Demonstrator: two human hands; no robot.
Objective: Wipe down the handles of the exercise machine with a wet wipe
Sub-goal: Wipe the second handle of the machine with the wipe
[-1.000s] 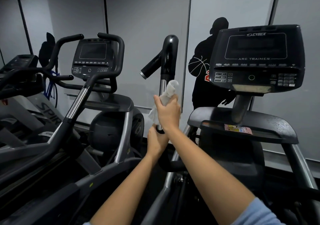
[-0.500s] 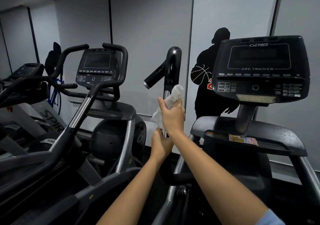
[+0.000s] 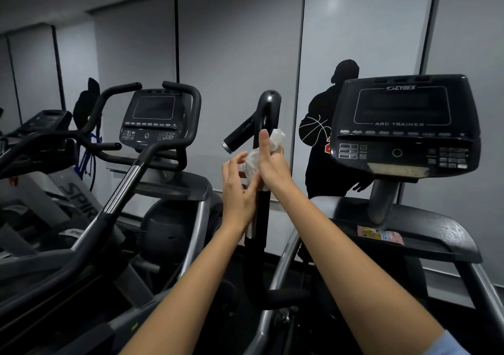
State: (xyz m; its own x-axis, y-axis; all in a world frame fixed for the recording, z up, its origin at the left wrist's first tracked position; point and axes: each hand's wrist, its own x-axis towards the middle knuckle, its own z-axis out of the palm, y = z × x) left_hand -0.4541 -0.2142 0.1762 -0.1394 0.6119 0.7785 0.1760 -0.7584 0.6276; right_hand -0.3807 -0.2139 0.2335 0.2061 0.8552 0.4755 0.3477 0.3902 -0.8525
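A black upright handle [image 3: 268,109] of the exercise machine rises in the middle, with a short side grip [image 3: 238,135] pointing down-left. A crumpled white wet wipe [image 3: 275,142] is pressed against the handle's shaft. My right hand [image 3: 272,166] holds the wipe there, thumb raised along the shaft. My left hand [image 3: 238,191] is just left of the shaft, fingers spread, fingertips near the wipe's lower part. The chrome section of the shaft [image 3: 252,225] shows below my left hand.
The machine's console [image 3: 403,125] stands at the right over a black tray [image 3: 425,234] with a pink packet [image 3: 380,234]. A second trainer with its own handles [image 3: 152,152] stands at the left, and a treadmill [image 3: 41,163] beyond it.
My left hand has let go of the shaft and opened beside it. My right hand with the wipe has moved up the shaft, thumb now raised. The camera tilted downward.
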